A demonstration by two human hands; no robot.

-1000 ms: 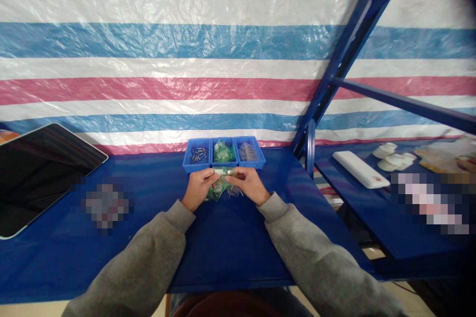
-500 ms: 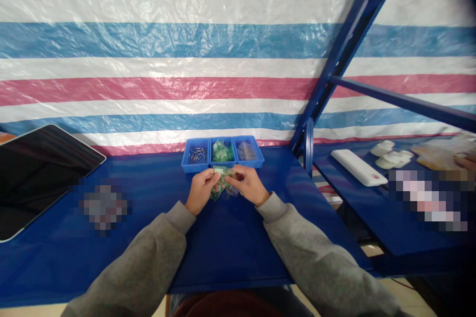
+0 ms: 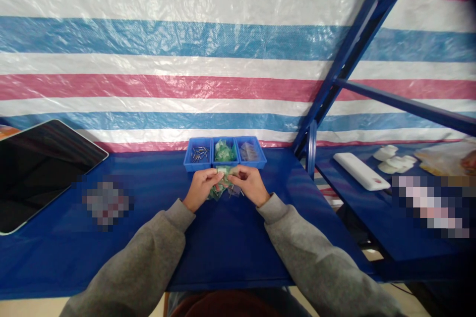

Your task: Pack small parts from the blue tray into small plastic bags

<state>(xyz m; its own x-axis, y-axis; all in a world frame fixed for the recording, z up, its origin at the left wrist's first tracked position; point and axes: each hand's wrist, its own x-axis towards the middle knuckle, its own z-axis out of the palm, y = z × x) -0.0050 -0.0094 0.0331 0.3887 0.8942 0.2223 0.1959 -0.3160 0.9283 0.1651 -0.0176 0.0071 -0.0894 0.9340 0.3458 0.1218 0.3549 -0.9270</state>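
Three blue bins [image 3: 197, 166] sit side by side along the far edge of a shiny blue table [image 3: 230, 247], filled with metal pins [image 3: 201, 154], green bags [image 3: 224, 150] and clear bags [image 3: 248, 151]. Just on the near side of them, the left hand [image 3: 201, 187] and right hand [image 3: 250, 185] both have thumb and fingers pinched on a crinkly green packet [image 3: 214, 193]; can't really make out what's in it. Big black screen [image 3: 55, 168] at the table's left end, striped plastic sheet [image 3: 186, 37] behind the far edge, blue metal frame [image 3: 330, 91] by the far right corner. Past the right edge there's another table [image 3: 375, 220] with a white box [image 3: 360, 172] on it.
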